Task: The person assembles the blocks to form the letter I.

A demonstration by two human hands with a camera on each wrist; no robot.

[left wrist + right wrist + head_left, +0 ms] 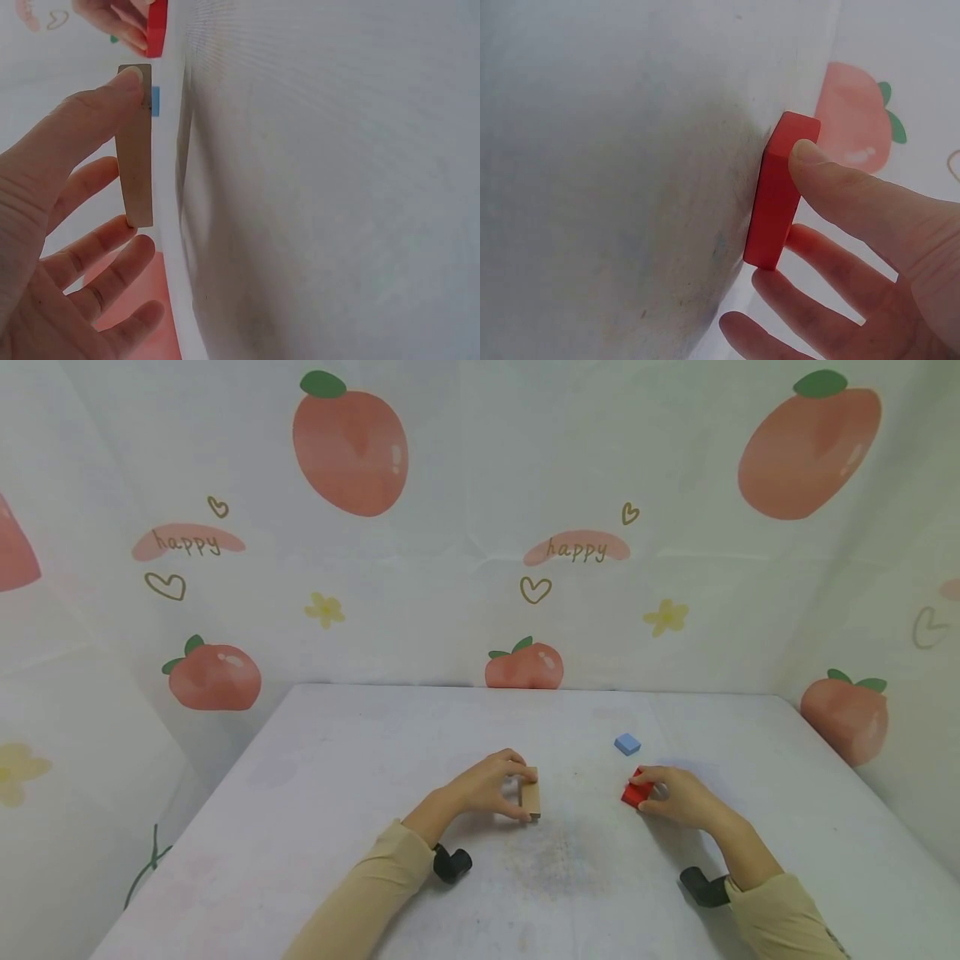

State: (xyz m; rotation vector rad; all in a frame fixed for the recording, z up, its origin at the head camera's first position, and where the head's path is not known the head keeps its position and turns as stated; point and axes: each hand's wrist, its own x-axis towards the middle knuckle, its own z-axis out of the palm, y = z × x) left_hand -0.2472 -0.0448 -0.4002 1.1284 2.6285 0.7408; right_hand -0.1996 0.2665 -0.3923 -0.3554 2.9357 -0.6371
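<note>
My left hand [487, 785] pinches a plain wooden block [530, 795] by its two ends, thumb at the near end and fingers at the far end. In the left wrist view the wooden block [136, 157] appears long and narrow, just above the table surface or on it; I cannot tell which. To the right, my right hand [678, 795] grips a red block [637, 788] between thumb and fingers. The right wrist view shows the red block [775, 199] close against the table. Beyond it lies a small blue block [627, 743], untouched by either hand.
A white table [360, 735] spreads under both hands, with a greyish smudge in front of them. Behind and beside it hangs a white cloth [465, 468] printed with peaches, hearts and flowers. Black wrist mounts [452, 865] sit at both wrists.
</note>
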